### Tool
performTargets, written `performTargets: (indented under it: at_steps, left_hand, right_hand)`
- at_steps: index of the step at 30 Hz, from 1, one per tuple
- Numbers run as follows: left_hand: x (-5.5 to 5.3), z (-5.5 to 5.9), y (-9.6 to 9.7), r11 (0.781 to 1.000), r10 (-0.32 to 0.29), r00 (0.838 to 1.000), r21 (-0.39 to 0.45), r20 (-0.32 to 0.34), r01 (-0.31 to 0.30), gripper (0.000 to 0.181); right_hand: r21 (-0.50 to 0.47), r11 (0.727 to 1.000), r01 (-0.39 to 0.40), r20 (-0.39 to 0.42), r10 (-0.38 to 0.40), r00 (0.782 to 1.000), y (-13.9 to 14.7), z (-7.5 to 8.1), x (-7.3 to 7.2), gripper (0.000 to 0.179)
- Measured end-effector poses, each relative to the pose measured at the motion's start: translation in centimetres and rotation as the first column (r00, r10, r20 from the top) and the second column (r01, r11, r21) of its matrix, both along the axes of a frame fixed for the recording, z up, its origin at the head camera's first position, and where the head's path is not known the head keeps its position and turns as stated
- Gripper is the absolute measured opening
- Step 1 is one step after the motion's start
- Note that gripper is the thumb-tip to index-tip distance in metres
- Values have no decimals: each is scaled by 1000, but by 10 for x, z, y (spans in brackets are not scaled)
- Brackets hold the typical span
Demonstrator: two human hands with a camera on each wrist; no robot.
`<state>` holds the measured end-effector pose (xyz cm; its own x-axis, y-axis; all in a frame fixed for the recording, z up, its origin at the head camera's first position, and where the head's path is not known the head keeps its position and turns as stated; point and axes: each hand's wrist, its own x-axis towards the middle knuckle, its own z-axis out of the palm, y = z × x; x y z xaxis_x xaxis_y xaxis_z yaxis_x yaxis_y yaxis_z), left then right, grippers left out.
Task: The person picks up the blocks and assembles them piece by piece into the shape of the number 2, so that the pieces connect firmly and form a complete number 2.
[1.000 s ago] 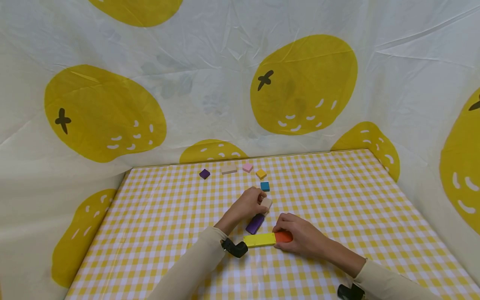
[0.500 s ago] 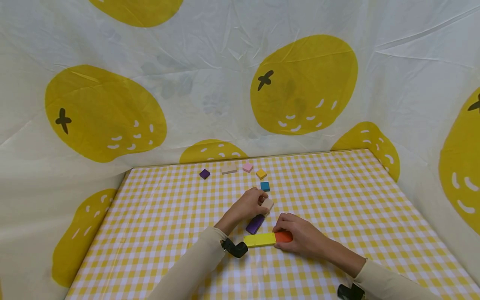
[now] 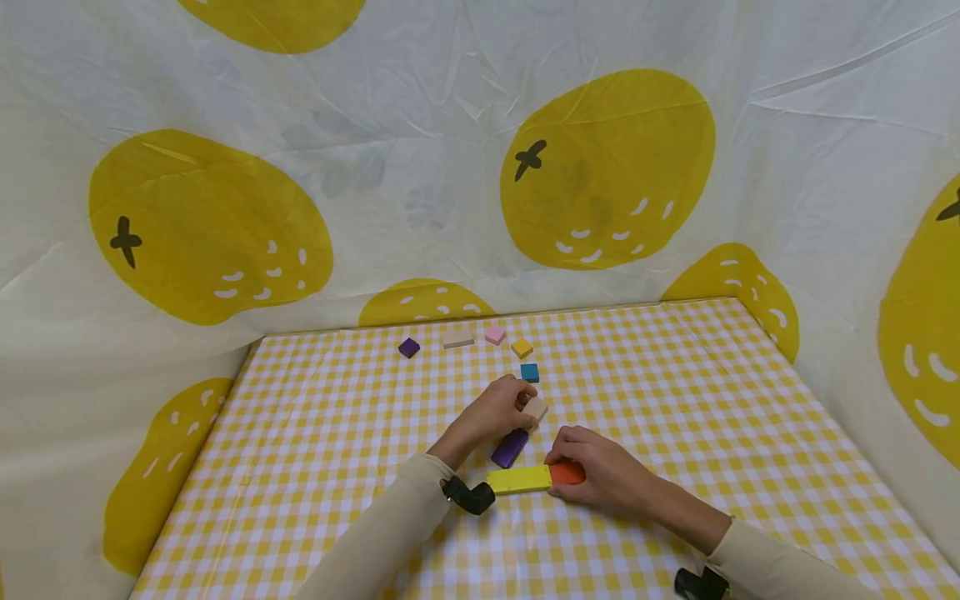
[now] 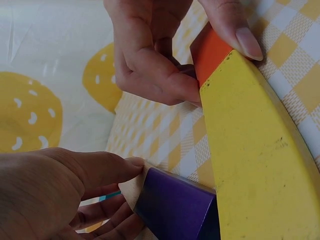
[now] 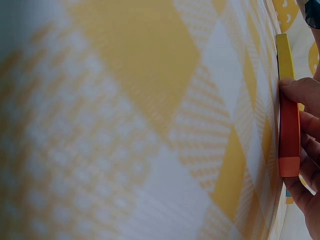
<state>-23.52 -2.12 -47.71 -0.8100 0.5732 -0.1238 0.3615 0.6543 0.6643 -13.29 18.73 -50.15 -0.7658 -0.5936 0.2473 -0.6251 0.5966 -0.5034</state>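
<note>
Snugly, left grip (image 3: 501,407) pinches beige block (image 3: 537,407); right (image 3: 602,468), orange (image 3: 566,473).

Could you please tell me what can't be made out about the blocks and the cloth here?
- Head view: the orange block's right end, behind the right hand.
- Head view: part of the held pale block, behind the left hand.
- Left wrist view: the yellow block's lower end, cut off by the frame.
- Right wrist view: the tablecloth's pattern at left, blurred.
</note>
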Motion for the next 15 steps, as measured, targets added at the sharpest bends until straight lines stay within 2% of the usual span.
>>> performTargets:
  at_steps: [15]
  left_hand:
    - [-1, -1, -1, 1000, -6, 1000, 13, 19, 6, 44]
  right_hand:
    - [0, 1000, -4, -7, 4, 1000, 0, -1, 0, 25]
